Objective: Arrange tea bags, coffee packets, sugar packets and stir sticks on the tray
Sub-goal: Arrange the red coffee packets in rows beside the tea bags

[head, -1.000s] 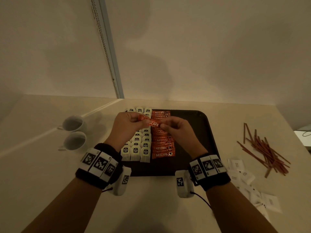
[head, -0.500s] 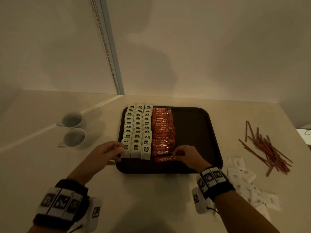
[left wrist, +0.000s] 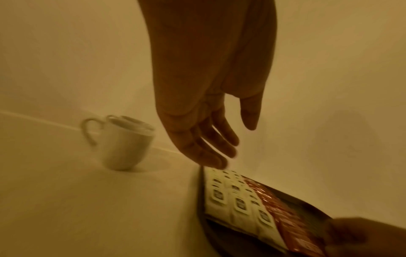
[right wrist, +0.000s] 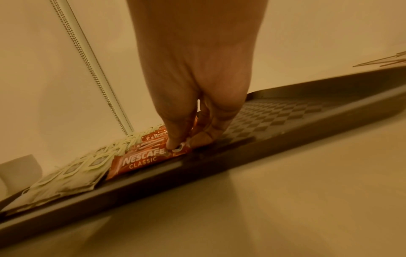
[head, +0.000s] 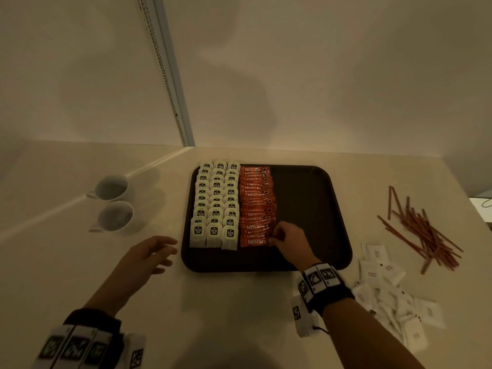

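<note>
Head view: a dark brown tray [head: 314,214] lies on the pale worktop [head: 239,315]; its left part carries three columns of tea bags [head: 215,209], and just beside them one column of red Nescafé coffee packets [head: 257,206]. The right hand [head: 288,238] reaches onto the tray, its fingers bent onto the right end of the nearest coffee packet [head: 253,242]. The left hand [head: 149,255] hovers over the worktop left of the tray, fingers spread and relaxed, holding nothing. Two white cups [head: 113,202] stand left of the tray; a loose heap of brown stir sticks [head: 423,230] and scattered white sugar packets [head: 391,291] lie on the worktop to its right. Left wrist view: the left hand [left wrist: 204,104] hangs with fingers straight and apart above the tray's corner, near one blurred cup [left wrist: 123,142]. Right wrist view: thumb and fingers [right wrist: 175,137] of the right hand [right wrist: 193,87] pinch the end of the nearest coffee packet [right wrist: 142,160], which lies flat on the tray [right wrist: 285,116] beside the tea bags [right wrist: 72,173].
</note>
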Motion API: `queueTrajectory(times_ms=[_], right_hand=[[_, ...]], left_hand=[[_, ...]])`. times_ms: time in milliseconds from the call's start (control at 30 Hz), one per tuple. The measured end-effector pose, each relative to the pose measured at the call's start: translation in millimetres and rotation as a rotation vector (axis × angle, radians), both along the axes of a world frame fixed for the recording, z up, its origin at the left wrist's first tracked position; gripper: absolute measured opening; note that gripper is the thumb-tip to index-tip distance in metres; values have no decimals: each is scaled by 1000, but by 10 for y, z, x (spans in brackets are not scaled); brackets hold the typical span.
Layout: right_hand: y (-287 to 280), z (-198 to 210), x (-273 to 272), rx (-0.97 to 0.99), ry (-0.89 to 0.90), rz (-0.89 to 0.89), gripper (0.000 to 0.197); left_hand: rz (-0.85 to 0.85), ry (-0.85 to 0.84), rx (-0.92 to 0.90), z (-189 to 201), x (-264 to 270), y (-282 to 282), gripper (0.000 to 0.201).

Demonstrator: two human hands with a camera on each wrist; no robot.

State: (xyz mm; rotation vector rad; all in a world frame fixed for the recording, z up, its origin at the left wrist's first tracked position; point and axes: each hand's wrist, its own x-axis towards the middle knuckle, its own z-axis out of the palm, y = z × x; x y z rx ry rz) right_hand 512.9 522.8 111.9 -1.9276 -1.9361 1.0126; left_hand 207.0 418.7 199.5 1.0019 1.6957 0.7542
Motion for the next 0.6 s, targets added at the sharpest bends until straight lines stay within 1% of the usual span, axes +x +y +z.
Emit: queueTrajectory(times_ms=[100,133,167,233,300,333,433,500,600], right_hand=[[-26,-9,6,-13,-1,-27,23],[-33,-2,12,-27,5,-41,26],[-39,6,25,-44,18,-58,30],[-34,22,57,-86,75,-97,43],[13,44,85,-120,154,-142,54],[54,49,100,-127,176,-165,56],[218,69,135,-133,180,-206,50],[313,81,138,-149,167,-177,48],[414,68,124,-179,149,-126,49]], left_hand=[[-100,199,158,-59,214,185,23],[-154,266,204,-81,330,265,33],[-215,325,243,-109,461,350,46],[-386,465,293,-189,747,544,74],[-608,691,286,-296,1031,745,95],[-699,791,257,-348,1147,838,102],[-891,1007,152,-489,1352,1032,112],[-982,1124,112,-570,1387,1082,115],[-1045,1209,94,-653,1363,1104,117]])
